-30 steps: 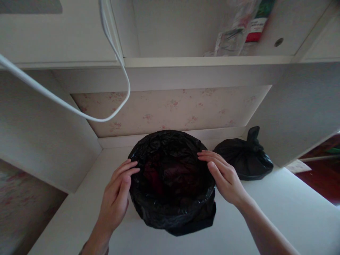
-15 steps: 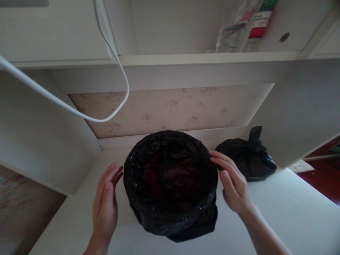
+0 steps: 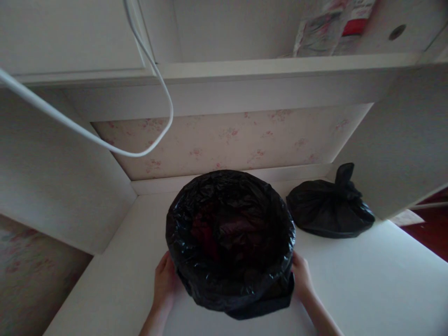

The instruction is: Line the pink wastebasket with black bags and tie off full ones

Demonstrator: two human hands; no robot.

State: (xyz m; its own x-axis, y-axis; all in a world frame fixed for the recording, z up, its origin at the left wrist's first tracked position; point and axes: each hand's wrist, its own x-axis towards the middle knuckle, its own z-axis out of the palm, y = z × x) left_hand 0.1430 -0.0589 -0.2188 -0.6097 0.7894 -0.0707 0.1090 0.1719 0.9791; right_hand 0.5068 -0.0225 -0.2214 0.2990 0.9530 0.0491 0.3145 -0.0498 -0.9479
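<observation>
A round trash can lined with a black plastic bag [image 3: 231,294] stands on the white surface, its mouth facing up toward me. The liner is folded over the rim, and dark red shows through it inside. My left hand [image 3: 165,280] is pressed to the can's left side, below the rim. On the opposite side my right hand [image 3: 301,276] holds the can at about the same height. The fingers of both hands are mostly hidden behind the can and the overhanging liner.
A tied black plastic bag [image 3: 329,210] sits behind and to the right of the can. A white cable [image 3: 136,153] hangs in a loop at upper left. Plastic bottles or packages [image 3: 322,35] stand on the shelf above. Side panels [image 3: 395,140] enclose the space.
Both hands have moved from beside the liner's rim down and toward me, onto the can's lower sides. The view has shifted slightly; the can has stayed about where it was.
</observation>
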